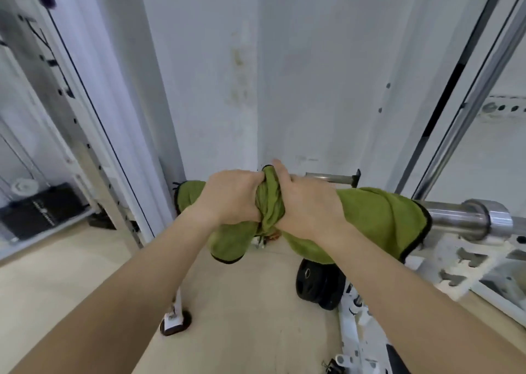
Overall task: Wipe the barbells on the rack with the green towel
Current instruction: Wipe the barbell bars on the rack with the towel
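A green towel (381, 217) with a dark edge is wrapped around the end of a chrome barbell (466, 217) that runs off to the right. My left hand (230, 197) and my right hand (307, 203) sit side by side at the middle of the view, both closed over the bunched towel on the bar. The bar under the towel is hidden. Loose towel ends hang down below both hands. The barbell's thick collar shows bare just right of the towel.
The white rack frame (455, 262) with cut-out slots holds the bar at the right. A short steel peg (330, 178) sticks out behind my hands. Black weight plates (318, 285) sit low on the rack. White uprights and a wall corner stand close ahead; a cable machine is at the left.
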### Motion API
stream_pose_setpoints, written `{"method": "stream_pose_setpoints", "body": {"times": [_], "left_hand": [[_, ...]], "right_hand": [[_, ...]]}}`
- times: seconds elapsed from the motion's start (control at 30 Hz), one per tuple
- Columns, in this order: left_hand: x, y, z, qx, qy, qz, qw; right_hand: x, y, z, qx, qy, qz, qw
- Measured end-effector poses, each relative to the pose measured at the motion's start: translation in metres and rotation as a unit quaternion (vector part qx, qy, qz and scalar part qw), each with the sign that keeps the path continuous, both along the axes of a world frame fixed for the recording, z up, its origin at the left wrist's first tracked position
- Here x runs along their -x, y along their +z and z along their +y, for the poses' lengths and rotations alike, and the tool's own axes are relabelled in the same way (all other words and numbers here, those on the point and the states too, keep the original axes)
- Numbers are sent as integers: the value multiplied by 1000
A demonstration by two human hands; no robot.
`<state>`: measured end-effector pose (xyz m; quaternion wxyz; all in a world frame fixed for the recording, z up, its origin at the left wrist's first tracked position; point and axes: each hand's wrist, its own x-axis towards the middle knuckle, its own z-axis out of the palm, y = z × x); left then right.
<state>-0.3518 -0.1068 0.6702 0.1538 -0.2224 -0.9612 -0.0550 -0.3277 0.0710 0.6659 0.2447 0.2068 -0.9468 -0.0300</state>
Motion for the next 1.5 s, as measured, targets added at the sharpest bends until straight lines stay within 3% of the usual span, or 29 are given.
{"method": "stream_pose_setpoints", "body": {"times": [0.07,0.13,0.23,0.33,0.4,0.5,0.63,0.8,1.0,1.17,1.27,1.4,1.47,1.5], "left_hand": [[3,6,-21,-103,-10,-131,986],[4,3,-34,-215,-26,-223,950],[-12,-23,-43,-422,-21,-296,857],[-50,-54,-23,-611,3,-215,762],[-67,-64,-3,-678,12,-133,723],[-70,-65,9,-735,21,-80,672],[-56,-50,4,-724,37,-75,685],[-64,-65,-5,-727,21,-87,681],[-60,-57,-2,-798,30,-95,594],[-59,-73,-4,-738,14,-58,672],[-58,-73,-9,-752,15,-47,657],[-54,-69,-12,-764,-29,-133,631],[-52,-72,-14,-749,-31,-150,645],[-52,-75,-15,-731,-25,-140,668]], "right_hand": [[5,2,-21,-18,9,-12,1000],[12,6,-32,-17,14,-62,998],[16,16,-36,-20,15,-112,993],[19,23,-38,-4,8,-174,985],[23,26,-44,5,-8,-198,980],[21,28,-50,1,-23,-193,981],[14,23,-52,-9,-27,-138,990],[16,22,-53,0,-32,-147,989],[19,22,-53,-9,-42,-151,988],[20,23,-52,-10,-46,-155,987],[17,23,-54,-13,-49,-147,988],[19,26,-55,-15,-51,-162,985],[20,26,-55,-15,-52,-167,984],[19,25,-55,-15,-53,-163,985]]}}
